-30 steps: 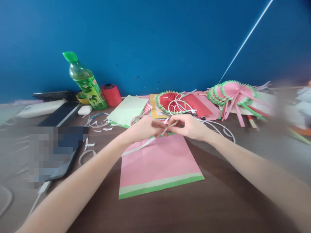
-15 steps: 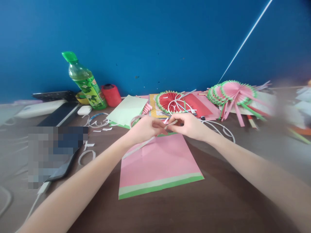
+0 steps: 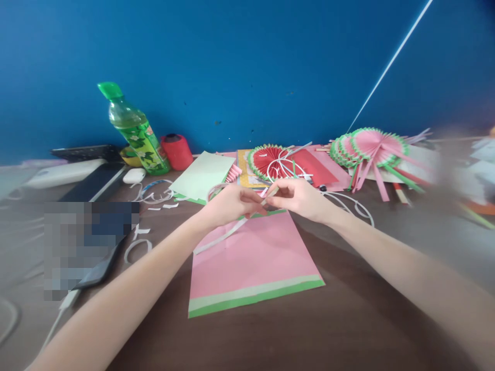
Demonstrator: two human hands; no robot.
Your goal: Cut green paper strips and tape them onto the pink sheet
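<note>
My left hand (image 3: pixel 231 204) and my right hand (image 3: pixel 299 198) meet above the far edge of a pink paper sheet (image 3: pixel 251 257) with a white and green border along its near side. Both hands pinch a narrow white paper strip (image 3: pixel 222 237), which trails down to the left over the pink sheet. The fingers of both hands are closed on the strip near its upper end. The sheet lies flat on the brown table (image 3: pixel 348 319).
A green bottle (image 3: pixel 133 129), a red thread spool (image 3: pixel 177 151) and a light green sheet (image 3: pixel 203 175) stand behind. A red folded watermelon fan (image 3: pixel 270 161) and pink fans (image 3: pixel 371 147) lie at the back right. A phone (image 3: pixel 96 273), cable and white paper curls (image 3: pixel 139 246) lie to the left.
My hands have lifted slightly and shifted a little away from me, still pinching the strip. My right fingers have worked along its upper end. The pink sheet stays put.
</note>
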